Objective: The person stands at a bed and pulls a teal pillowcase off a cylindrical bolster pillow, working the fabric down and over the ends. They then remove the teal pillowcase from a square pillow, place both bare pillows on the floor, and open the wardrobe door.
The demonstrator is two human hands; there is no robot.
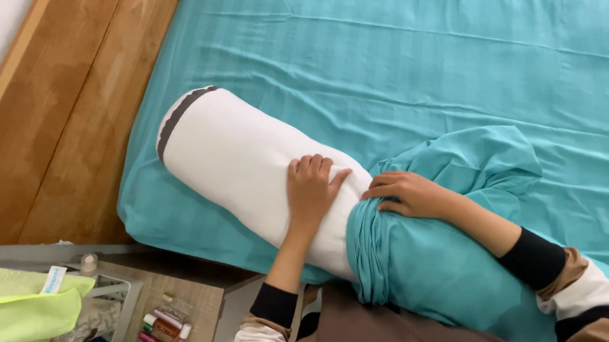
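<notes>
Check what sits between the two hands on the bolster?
Head view: between the left hand and right hand lies a bare strip of white bolster and the bunched edge of the teal cover.

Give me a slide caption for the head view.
Left hand steadies a white bolster while right hand grips its bunched teal cover.

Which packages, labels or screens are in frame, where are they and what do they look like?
Label: small white tag with blue print, on the edge of the yellow-green cloth at lower left.
Tubes: a few small pink, red and white cosmetic tubes lying together on the wooden bedside table.
Bottle: small clear one with a pale cap, behind the cloth.
No screens or signs in view.
</notes>
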